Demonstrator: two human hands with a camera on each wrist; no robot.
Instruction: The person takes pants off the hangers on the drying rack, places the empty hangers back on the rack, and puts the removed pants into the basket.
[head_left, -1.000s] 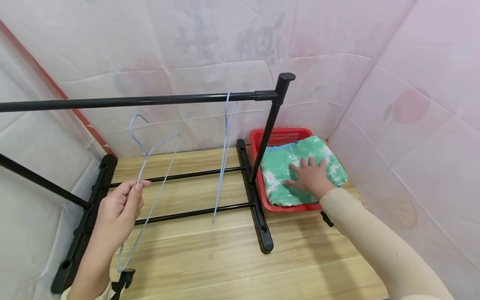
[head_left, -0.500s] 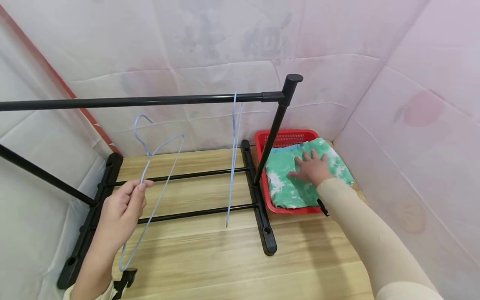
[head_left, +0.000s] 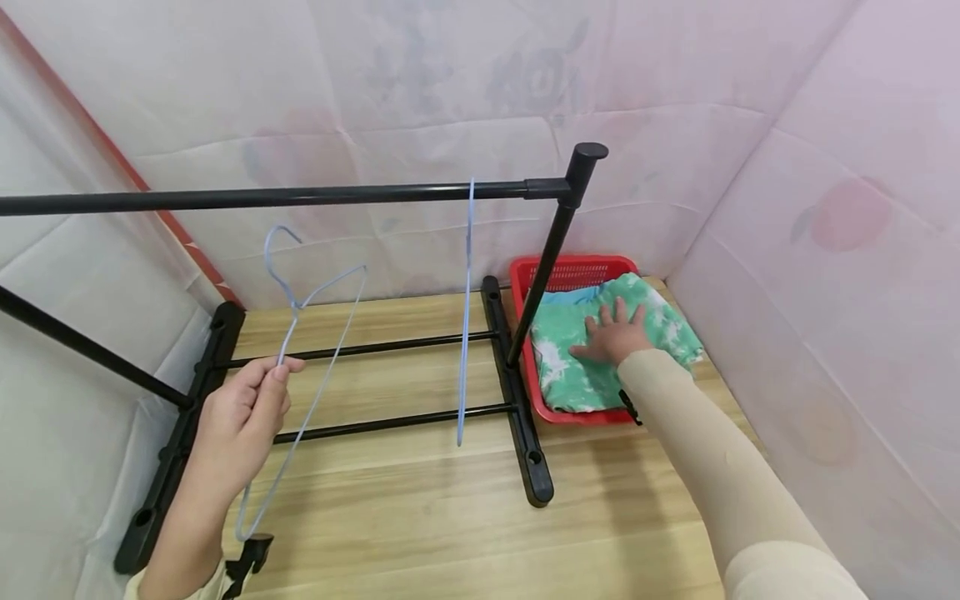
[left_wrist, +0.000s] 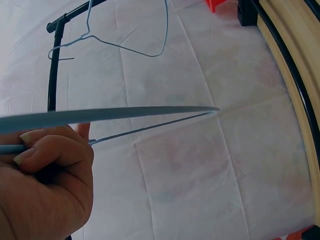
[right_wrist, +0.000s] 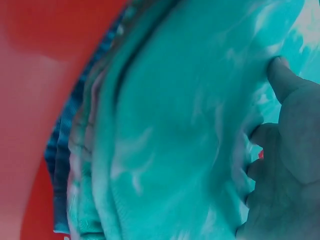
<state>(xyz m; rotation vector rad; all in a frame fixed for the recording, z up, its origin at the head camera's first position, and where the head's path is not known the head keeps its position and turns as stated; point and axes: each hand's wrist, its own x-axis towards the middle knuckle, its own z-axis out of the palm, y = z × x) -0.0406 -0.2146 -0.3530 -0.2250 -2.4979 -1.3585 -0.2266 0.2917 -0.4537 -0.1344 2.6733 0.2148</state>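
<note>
My left hand (head_left: 242, 417) pinches one side of a light blue wire clothes hanger (head_left: 296, 304) between thumb and fingers. The hanger's hook points up, just below the rail, apart from it. On the right, my right hand (head_left: 617, 333) rests with fingers spread on a folded green-and-white tie-dye garment (head_left: 573, 375). That cloth tops a stack in a red plastic basket (head_left: 522, 367). In the right wrist view, dark blue fabric (right_wrist: 61, 170) shows low in the stack, and my fingertips press into the green cloth. A second blue hanger (head_left: 465, 333) hangs from the rail, seen edge-on.
The black rack's rail (head_left: 300, 198) spans the left and middle. Its right post (head_left: 547, 267) stands against the basket's left side. Two low bars (head_left: 405, 421) join its feet above the wooden tabletop (head_left: 420, 517). Pale sheets (head_left: 420, 83) close the back and sides.
My right hand has slid slightly left over the green garment, and the cloth has shifted a little. The hanging hanger has turned edge-on. My left hand keeps its grip on the other hanger.
</note>
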